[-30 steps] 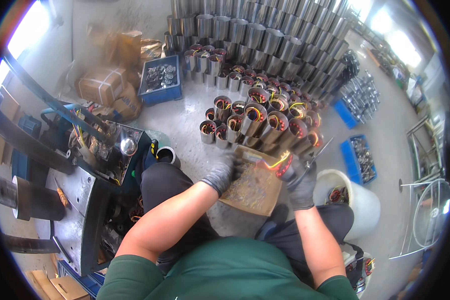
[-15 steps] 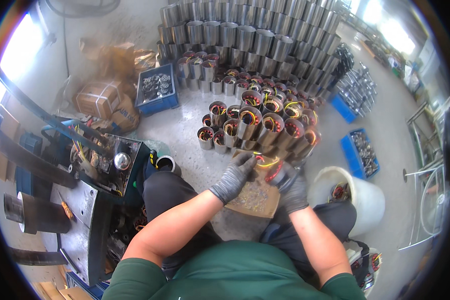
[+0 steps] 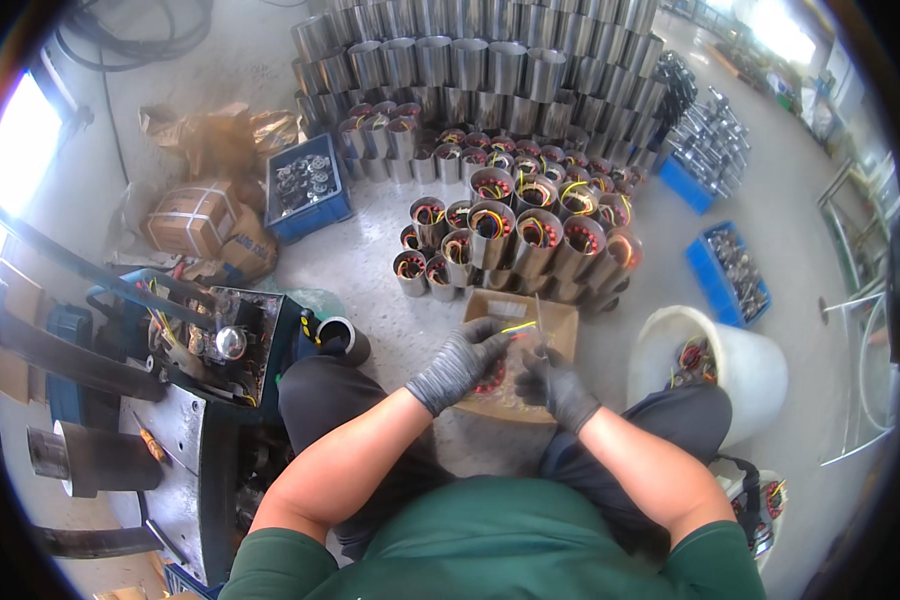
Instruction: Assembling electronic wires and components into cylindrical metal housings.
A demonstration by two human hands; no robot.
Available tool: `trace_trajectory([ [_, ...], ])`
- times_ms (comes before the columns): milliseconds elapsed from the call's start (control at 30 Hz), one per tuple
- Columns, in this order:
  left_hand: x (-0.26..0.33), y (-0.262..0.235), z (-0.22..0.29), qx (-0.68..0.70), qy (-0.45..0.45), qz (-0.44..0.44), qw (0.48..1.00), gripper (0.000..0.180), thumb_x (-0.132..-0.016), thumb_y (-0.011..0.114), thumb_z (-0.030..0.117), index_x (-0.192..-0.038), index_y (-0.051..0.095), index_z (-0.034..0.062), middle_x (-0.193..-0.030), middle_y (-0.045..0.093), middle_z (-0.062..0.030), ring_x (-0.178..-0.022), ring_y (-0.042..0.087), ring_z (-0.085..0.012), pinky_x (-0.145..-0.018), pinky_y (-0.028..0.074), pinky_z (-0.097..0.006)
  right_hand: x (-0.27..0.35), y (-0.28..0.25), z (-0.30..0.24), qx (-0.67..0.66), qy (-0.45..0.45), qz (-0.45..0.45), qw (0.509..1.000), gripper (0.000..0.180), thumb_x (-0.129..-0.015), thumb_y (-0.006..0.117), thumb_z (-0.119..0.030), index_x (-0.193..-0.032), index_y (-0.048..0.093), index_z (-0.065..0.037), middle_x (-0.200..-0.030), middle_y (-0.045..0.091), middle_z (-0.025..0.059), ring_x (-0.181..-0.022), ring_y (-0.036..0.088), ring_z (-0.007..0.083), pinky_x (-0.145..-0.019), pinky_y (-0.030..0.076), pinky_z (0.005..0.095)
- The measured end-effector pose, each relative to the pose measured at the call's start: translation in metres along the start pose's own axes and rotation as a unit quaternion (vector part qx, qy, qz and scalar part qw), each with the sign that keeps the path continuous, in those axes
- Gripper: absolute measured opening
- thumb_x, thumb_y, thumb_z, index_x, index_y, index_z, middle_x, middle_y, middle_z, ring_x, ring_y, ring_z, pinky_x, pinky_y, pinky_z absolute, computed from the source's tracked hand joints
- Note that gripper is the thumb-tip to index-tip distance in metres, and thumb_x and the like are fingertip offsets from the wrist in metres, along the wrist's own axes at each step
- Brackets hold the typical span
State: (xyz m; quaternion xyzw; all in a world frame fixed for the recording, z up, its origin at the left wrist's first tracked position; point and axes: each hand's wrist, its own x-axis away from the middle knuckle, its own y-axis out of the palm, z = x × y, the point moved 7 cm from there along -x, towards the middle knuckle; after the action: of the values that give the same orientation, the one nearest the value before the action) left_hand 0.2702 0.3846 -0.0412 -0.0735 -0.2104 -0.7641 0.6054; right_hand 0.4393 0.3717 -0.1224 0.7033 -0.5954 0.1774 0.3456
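Observation:
My left hand (image 3: pixel 467 362), in a grey knitted glove, pinches the yellow and red lead wires (image 3: pixel 518 328) of a stator. Red coil ends (image 3: pixel 490 378) of that stator show just below the fingers; the rest of it is hidden by the hand. Gloved as well, my right hand (image 3: pixel 560 390) is closed round a thin pointed metal tool, apparently scissors (image 3: pixel 539 318), whose blades point away from me beside the wire ends. Both hands are over an open cardboard box (image 3: pixel 560 325) with small coloured scraps in it.
Metal cylinders with wired stators (image 3: pixel 490 240) stand ahead, before tall stacks of bare steel cylinders (image 3: pixel 430 65). A white bucket (image 3: pixel 760 375) is at my right knee. Blue crates (image 3: pixel 315 215) of metal parts stand on both sides. A machine (image 3: pixel 180 430) occupies the left.
My right hand has drawn back slightly, and a pointed tool now shows upright in it. The red coil has shifted from beside the right hand to under the left. The view has tilted slightly.

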Motion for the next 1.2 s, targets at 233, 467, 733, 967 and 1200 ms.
trace_trajectory([
  [233,-0.001,-0.028,-0.018,0.009,0.001,0.102,0.995,0.019,-0.096,0.061,0.018,-0.110,0.062,0.0054,-0.081,0.062,0.0017,-0.061,0.055,-0.0072,-0.054,0.047,-0.024,0.038,0.032,0.007,0.064,0.094,-0.174,0.978,0.067,-0.091,0.066,-0.043,-0.146,0.035,-0.020,-0.080,0.063,0.0088,-0.064,0.066,0.0193,-0.054,0.054,0.0312],
  [467,-0.004,-0.037,-0.031,-0.013,0.019,0.107,0.994,0.014,-0.096,0.059,0.013,-0.106,0.064,0.0048,-0.081,0.064,0.0000,-0.062,0.054,-0.0079,-0.055,0.046,-0.024,0.048,0.051,-0.004,0.060,0.012,-0.227,0.972,0.056,-0.093,0.065,-0.042,-0.135,0.044,-0.012,-0.080,0.062,0.0063,-0.061,0.064,0.0154,-0.053,0.053,0.0301],
  [733,-0.011,-0.030,-0.044,-0.138,0.004,0.066,0.988,0.012,-0.096,0.056,0.008,-0.104,0.064,0.0039,-0.081,0.063,-0.0017,-0.060,0.051,-0.0070,-0.056,0.044,-0.024,0.039,0.047,-0.014,0.141,0.038,-0.209,0.967,0.029,-0.095,0.059,-0.031,-0.106,0.055,-0.005,-0.059,0.054,0.0015,-0.043,0.056,0.0136,-0.038,0.046,0.0275],
  [967,-0.017,-0.034,-0.055,-0.027,-0.009,0.087,0.996,0.018,-0.098,0.053,0.008,-0.113,0.061,0.0019,-0.090,0.065,-0.0057,-0.069,0.059,-0.0108,-0.062,0.052,-0.025,0.027,0.028,0.015,0.040,0.119,-0.168,0.978,0.020,-0.091,0.057,-0.020,-0.104,0.055,-0.005,-0.058,0.054,0.0037,-0.036,0.046,0.0145,-0.032,0.040,0.0285],
  [1200,-0.018,-0.039,-0.050,-0.004,-0.008,0.101,0.995,0.019,-0.100,0.053,0.014,-0.110,0.060,-0.0012,-0.081,0.063,-0.0072,-0.061,0.061,-0.0157,-0.058,0.053,-0.030,0.017,0.025,0.010,-0.073,0.108,-0.111,0.985,0.029,-0.098,0.049,-0.035,-0.110,0.056,-0.009,-0.063,0.055,0.0060,-0.043,0.048,0.0155,-0.035,0.035,0.0294],
])
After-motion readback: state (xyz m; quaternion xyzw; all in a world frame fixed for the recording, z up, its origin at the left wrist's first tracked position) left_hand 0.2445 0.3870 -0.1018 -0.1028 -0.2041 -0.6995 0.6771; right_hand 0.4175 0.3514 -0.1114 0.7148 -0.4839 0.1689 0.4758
